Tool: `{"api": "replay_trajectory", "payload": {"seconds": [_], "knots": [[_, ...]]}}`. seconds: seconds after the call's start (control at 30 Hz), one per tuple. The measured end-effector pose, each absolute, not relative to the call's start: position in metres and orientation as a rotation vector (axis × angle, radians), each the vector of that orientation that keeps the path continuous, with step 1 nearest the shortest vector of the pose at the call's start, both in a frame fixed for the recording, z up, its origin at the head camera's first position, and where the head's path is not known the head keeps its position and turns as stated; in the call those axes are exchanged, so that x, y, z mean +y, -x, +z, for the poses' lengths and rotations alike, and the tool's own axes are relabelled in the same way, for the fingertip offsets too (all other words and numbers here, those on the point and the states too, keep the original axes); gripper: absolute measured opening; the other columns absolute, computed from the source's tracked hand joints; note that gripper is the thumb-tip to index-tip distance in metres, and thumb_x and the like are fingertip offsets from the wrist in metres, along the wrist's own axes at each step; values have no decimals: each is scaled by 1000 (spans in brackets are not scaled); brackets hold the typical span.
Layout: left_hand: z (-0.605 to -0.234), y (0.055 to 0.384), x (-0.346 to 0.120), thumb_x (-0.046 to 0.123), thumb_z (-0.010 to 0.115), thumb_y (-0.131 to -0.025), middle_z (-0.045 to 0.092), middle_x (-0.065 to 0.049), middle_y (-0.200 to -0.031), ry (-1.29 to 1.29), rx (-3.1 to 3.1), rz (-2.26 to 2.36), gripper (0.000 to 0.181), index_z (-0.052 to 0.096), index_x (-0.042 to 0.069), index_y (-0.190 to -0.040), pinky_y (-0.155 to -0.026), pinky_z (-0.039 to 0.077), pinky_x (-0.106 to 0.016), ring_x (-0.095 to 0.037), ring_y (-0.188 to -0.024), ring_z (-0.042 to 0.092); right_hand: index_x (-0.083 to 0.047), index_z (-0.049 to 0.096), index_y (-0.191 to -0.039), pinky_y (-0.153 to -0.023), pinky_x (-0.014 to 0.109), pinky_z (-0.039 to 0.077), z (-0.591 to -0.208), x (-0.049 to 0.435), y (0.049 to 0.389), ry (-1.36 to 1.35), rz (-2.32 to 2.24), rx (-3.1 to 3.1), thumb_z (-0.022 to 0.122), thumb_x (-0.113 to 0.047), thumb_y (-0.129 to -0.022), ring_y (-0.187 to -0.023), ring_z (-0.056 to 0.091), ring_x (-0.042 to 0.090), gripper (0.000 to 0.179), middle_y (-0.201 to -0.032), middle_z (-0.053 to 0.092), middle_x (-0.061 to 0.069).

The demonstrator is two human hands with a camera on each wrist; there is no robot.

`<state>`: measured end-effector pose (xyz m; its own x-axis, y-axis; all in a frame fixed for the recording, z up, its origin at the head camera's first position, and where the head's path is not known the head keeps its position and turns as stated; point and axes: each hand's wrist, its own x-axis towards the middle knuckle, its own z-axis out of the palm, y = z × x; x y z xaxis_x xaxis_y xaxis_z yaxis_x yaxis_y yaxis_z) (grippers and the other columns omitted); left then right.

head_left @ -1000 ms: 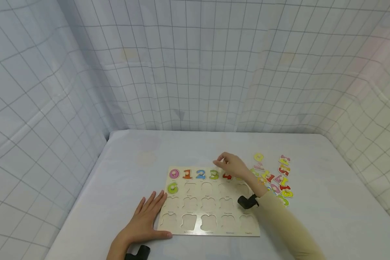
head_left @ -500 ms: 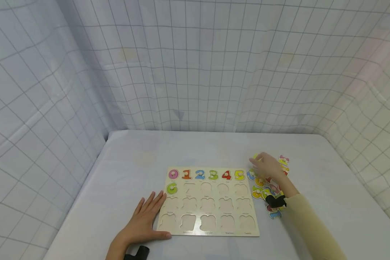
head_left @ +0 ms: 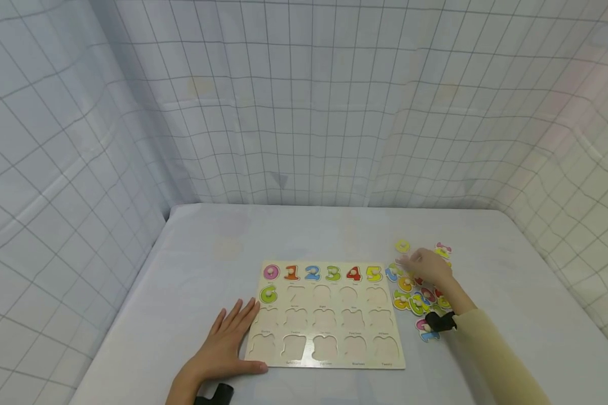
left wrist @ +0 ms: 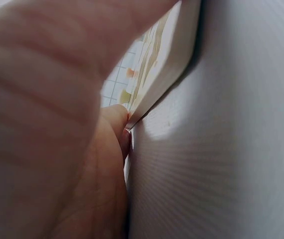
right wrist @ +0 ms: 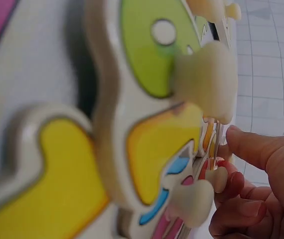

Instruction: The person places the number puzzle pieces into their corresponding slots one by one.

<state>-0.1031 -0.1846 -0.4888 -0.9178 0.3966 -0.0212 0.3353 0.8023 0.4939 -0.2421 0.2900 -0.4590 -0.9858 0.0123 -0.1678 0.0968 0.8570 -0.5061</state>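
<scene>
A pale wooden number puzzle board [head_left: 334,332] lies flat on the white table, its top row filled from 0 to 5 and a green 6 [head_left: 268,293] starting the second row. My left hand [head_left: 225,346] rests spread at the board's left edge, with the thumb along the front corner. In the left wrist view, the thumb [left wrist: 57,59] crosses close in front of the board's side. My right hand [head_left: 428,267] is over the heap of number pieces [head_left: 404,301] right of the board. Its fingers are bent among knobbed pieces; whether they pinch one is hidden.
A yellow piece [head_left: 402,246] lies apart behind the heap. Other pieces lie beyond my right hand, such as a pink and yellow one [head_left: 442,249]. A pink and blue piece [head_left: 428,332] lies nearest the front. Gridded white curtains [head_left: 304,112] surround the table.
From above the board's top row, my right hand has moved right to the loose pieces, then slightly nearer me. The yellow 5 on the board has come into view. My left hand stays put.
</scene>
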Motion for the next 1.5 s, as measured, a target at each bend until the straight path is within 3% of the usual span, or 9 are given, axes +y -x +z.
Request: {"api": "replay_trajectory", "payload": {"seconds": [0.37,0.67,0.77,0.93,1.13,1.5], "knots": [[-488,103,-184,77,68,-60,18,-3,-157,-585,2873,757,121,24,11,-151,-112,-3,-46,-27,-143,7,2,58,-94,-51,29,38,-456,286,241,-44,-806,2886,57,-48,-92,-60,50,19,50,-72,56,6],[-488,102,-185,77,67,-60,18,-3,-157,-579,2869,749,121,24,11,-152,-112,-3,-45,-27,-143,6,7,59,-105,-64,37,51,-444,276,249,107,-887,2913,63,-44,-90,-80,59,27,53,-97,64,17],[-487,102,-185,77,67,-60,18,-3,-157,-582,2872,746,121,24,11,-151,-112,-3,-45,-27,-143,6,5,62,-104,-64,38,51,-440,258,251,220,-877,2891,62,-39,-91,-78,59,28,46,-93,64,13],[-485,102,-183,75,70,-60,19,-3,-157,-581,2867,758,120,25,10,-151,-112,-3,-46,-27,-143,7,-2,63,-97,-54,31,43,-438,218,248,404,-891,2826,64,-32,-91,-63,50,19,31,-79,59,4],[-484,101,-181,73,70,-60,20,-5,-156,-578,2858,763,119,26,9,-150,-112,-1,-49,-29,-143,8,-9,60,-86,-51,25,38,-441,166,240,622,-918,2741,68,-29,-88,-57,45,12,21,-67,51,-2],[-484,101,-182,75,69,-61,18,-3,-157,-565,2856,736,119,25,10,-151,-112,-2,-48,-27,-143,6,-15,61,-84,-55,24,39,-449,99,233,805,-865,2625,70,-31,-85,-61,47,8,19,-69,53,-7]]}}
